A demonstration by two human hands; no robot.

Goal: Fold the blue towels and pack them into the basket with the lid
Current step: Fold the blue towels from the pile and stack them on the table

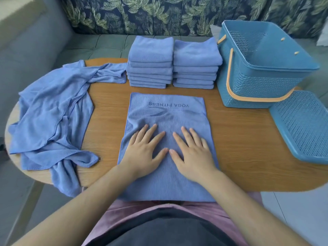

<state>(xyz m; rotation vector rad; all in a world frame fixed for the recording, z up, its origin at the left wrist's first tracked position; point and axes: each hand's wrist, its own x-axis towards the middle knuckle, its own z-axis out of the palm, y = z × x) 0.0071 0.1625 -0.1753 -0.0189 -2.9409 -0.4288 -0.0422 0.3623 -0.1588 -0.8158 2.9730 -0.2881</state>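
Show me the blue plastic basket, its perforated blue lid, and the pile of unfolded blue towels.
blue plastic basket point(257, 86), head view, on its woven front wall.
perforated blue lid point(301, 125), head view, on its mesh surface.
pile of unfolded blue towels point(53, 110), head view, on the crumpled middle.

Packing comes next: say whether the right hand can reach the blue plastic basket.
Probably yes: the right hand holds nothing, and only bare wooden table lies between it and the blue plastic basket.
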